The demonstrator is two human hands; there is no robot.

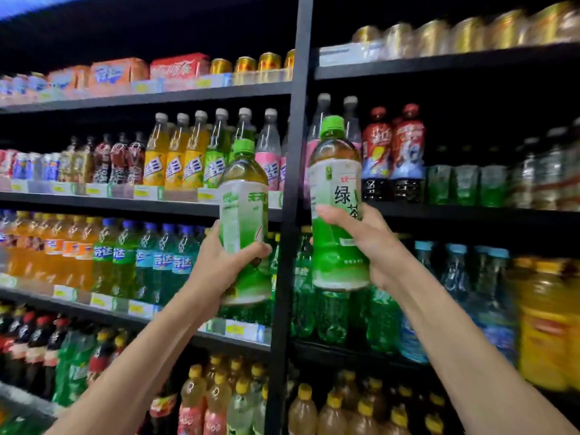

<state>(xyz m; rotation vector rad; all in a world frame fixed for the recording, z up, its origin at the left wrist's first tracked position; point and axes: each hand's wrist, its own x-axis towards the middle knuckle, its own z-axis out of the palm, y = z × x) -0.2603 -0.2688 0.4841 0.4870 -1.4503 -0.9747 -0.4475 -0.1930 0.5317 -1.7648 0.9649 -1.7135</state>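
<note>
I hold two green-capped green tea bottles up in front of a drinks shelf. My left hand (221,265) grips the lower half of the left bottle (244,196), which has a white and green label. My right hand (365,238) grips the right bottle (337,189) around its middle, thumb across the front of the label. Both bottles stand roughly upright, one on either side of the black shelf post (292,215), the right one a little higher.
Black shelves (150,204) hold rows of soft drink bottles: orange, green and blue ones at left, red-labelled ones (394,152) and water at right. Gold cans (439,37) line the top shelf. Yellow oil jugs (546,318) stand at far right.
</note>
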